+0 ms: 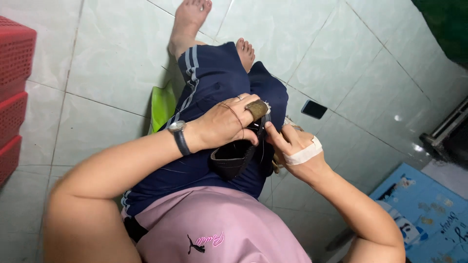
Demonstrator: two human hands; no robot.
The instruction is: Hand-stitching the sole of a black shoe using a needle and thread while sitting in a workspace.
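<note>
My left hand [226, 125], with a wristwatch and a ring, grips the top of a black leather-like piece [233, 159] held over my lap. A brown guard [257, 109] covers one of its fingers. A thin dark thread [237, 117] loops across the back of this hand. My right hand [294, 147], wrapped with a white tape band, meets the same piece from the right, its fingertips pinched on the edge just beside the left fingers. What sits between those fingertips is hidden.
I sit above a pale tiled floor [112, 58], in dark blue shorts and a pink shirt, bare feet out ahead. Red plastic crates [12, 87] stand at the left. A green item [163, 106] lies under my leg, a black phone [314, 109] on the tiles, a blue patterned mat [421, 204] lower right.
</note>
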